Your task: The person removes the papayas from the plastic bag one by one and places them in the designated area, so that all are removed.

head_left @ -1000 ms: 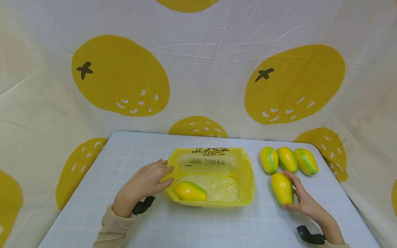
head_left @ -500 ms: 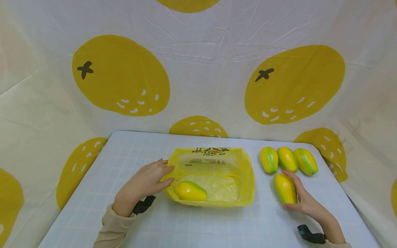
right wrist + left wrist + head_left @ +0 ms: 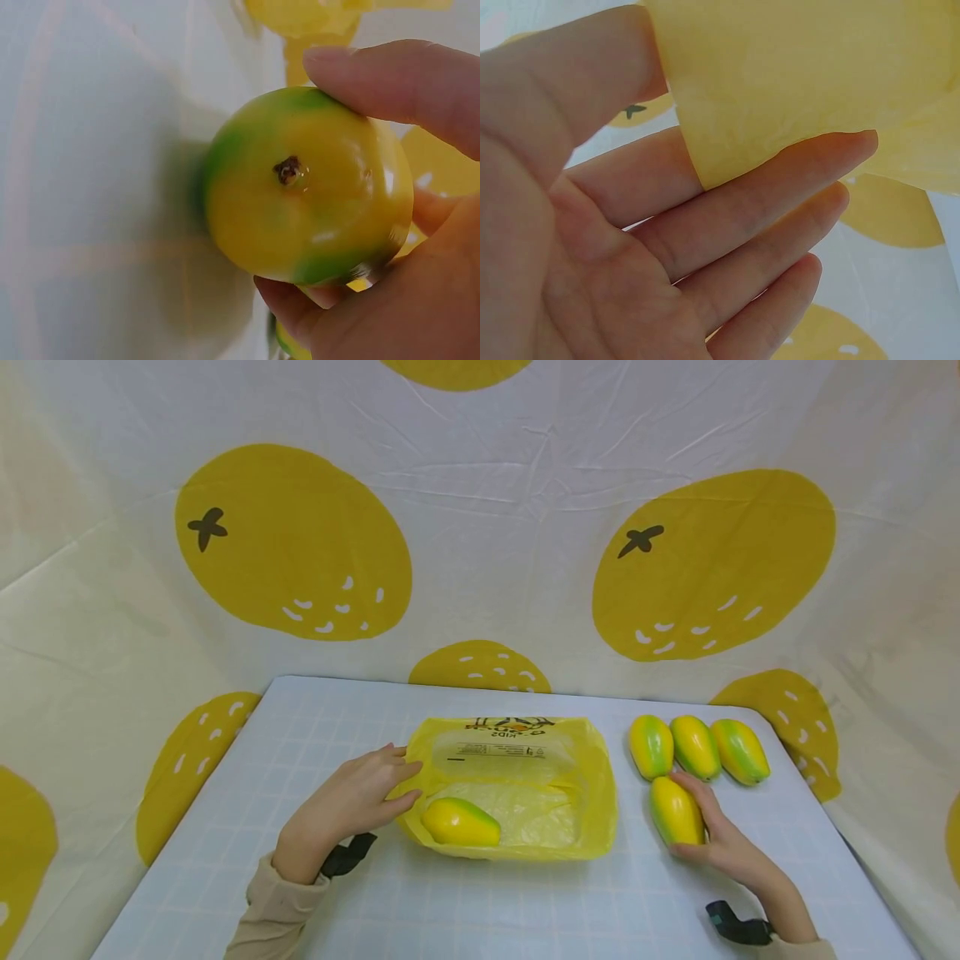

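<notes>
My right hand (image 3: pixel 720 835) grips a yellow-green papaya (image 3: pixel 677 812), thumb on one side and fingers on the other. Its stem-scarred end (image 3: pixel 289 171) faces the right wrist camera, close over the table, with a shadow beside it. At the left side of a yellow plastic bag (image 3: pixel 596 793), my left hand (image 3: pixel 356 797) keeps its fingers nearly straight in the opening. In the left wrist view the bag film (image 3: pixel 795 67) covers the tips of the thumb and index finger. Another papaya (image 3: pixel 461 822) lies inside the bag, at its near left.
Three more papayas, left (image 3: pixel 651 747), middle (image 3: pixel 695 747) and right (image 3: pixel 740 752), lie in a row at the back right of the table (image 3: pixel 322 718). A fruit-printed cloth (image 3: pixel 502 552) hangs behind and along the sides.
My right hand and its papaya shifted slightly right, then back left toward the bag. The left hand, the bag and the other papayas stay where they were.
</notes>
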Available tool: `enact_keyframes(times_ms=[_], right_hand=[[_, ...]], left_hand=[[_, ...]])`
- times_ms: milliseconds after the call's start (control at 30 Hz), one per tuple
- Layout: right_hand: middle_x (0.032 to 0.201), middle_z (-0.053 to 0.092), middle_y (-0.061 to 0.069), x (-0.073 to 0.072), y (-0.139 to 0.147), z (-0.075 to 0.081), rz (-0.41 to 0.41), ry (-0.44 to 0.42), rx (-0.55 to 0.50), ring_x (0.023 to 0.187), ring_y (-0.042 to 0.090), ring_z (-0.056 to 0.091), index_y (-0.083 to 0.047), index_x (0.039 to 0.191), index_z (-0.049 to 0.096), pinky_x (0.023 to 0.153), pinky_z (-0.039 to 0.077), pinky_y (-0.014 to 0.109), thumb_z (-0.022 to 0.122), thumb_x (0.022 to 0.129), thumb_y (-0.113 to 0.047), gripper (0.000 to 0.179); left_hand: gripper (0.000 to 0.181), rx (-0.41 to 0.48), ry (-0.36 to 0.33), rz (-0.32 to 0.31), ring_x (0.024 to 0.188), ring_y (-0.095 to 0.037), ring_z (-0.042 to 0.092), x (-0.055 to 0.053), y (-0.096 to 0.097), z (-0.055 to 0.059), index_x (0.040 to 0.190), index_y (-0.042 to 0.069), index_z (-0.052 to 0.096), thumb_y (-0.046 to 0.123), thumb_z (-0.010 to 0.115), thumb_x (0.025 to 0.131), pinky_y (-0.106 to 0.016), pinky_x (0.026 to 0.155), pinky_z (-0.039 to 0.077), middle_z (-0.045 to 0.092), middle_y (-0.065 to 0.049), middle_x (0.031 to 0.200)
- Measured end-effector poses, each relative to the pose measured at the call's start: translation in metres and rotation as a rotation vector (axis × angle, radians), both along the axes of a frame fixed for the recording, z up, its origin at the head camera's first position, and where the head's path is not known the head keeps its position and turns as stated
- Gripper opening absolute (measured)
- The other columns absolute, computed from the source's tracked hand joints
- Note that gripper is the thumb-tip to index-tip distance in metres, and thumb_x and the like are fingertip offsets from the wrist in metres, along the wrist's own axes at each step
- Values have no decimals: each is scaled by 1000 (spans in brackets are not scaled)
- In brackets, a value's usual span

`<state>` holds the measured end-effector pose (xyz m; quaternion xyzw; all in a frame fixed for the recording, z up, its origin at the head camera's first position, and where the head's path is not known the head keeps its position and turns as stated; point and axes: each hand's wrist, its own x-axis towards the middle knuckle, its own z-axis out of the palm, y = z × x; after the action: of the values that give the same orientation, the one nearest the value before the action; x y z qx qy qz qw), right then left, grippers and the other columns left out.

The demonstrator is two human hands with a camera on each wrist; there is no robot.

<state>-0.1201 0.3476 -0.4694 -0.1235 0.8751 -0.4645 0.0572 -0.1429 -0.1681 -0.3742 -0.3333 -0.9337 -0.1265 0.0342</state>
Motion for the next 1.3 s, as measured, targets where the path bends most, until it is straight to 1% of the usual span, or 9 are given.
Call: enact_keyframes(times_ms=[100, 167, 233, 367, 433, 633, 900, 1067, 1300], right_hand=[[159, 5, 26, 0, 0, -2, 2, 9, -5, 146, 33, 2, -10, 157, 13, 100, 2, 83, 80, 72, 1, 109], [159, 4, 25, 0, 0, -3, 5, 16, -7, 145, 29, 3, -11, 157, 13, 100, 2, 84, 80, 72, 1, 109], [159, 4, 25, -1, 0, -4, 6, 14, -6, 145, 32, 3, -13, 158, 12, 100, 2, 84, 81, 73, 0, 110], [160, 2, 24, -2, -1, -4, 2, -1, 1, 141, 49, 2, -15, 158, 10, 99, 2, 84, 81, 74, -2, 111], [160, 2, 24, -2, -2, -3, -2, -9, 1, 140, 52, 3, -15, 158, 10, 98, 3, 85, 82, 74, -2, 111], [158, 1, 26, -2, -3, -2, -5, -16, 4, 138, 51, 5, -15, 159, 8, 97, 6, 85, 82, 75, -3, 112], [157, 0, 27, -3, -3, -3, 8, 6, 2, 137, 52, 4, -11, 158, 8, 98, 6, 85, 83, 75, -4, 113], [158, 1, 26, -2, -2, -3, 14, 11, 2, 136, 47, 4, -13, 158, 8, 98, 5, 85, 83, 75, -5, 112], [157, 3, 25, -2, 0, -3, 2, 4, 16, 135, 49, 8, -17, 159, 6, 97, 7, 85, 84, 75, -8, 115]], left_hand=[[35, 1, 3, -1, 119, -42, 58, 0, 0, 0, 118, -4, 70, 19, 71, 91, -53, 94, 52, 68, -20, 118], [36, 1, 3, 1, 120, -42, 58, 0, 0, -1, 119, -4, 69, 19, 71, 91, -53, 94, 52, 68, -21, 118], [36, 1, 4, 1, 120, -41, 58, 0, 0, -1, 119, -4, 69, 19, 71, 91, -53, 94, 52, 68, -20, 118], [36, 1, 2, 1, 120, -41, 58, 0, 0, 0, 119, -4, 69, 19, 71, 92, -53, 94, 52, 68, -21, 118], [35, 1, 1, 1, 120, -41, 58, 0, 0, 0, 119, -4, 69, 19, 70, 92, -53, 94, 52, 68, -21, 118], [35, 2, -1, 1, 120, -41, 58, 0, 0, 0, 119, -3, 70, 19, 70, 92, -53, 94, 52, 68, -20, 118], [35, 3, -4, 3, 120, -42, 58, 0, 0, 0, 119, -3, 70, 19, 71, 92, -53, 93, 52, 68, -20, 118], [35, 4, -3, 3, 120, -41, 58, 0, 0, 0, 119, -4, 70, 19, 71, 92, -53, 94, 52, 68, -20, 117], [35, 9, -11, 4, 120, -42, 58, -1, 0, 0, 119, -4, 70, 19, 71, 92, -54, 92, 53, 68, -20, 118]])
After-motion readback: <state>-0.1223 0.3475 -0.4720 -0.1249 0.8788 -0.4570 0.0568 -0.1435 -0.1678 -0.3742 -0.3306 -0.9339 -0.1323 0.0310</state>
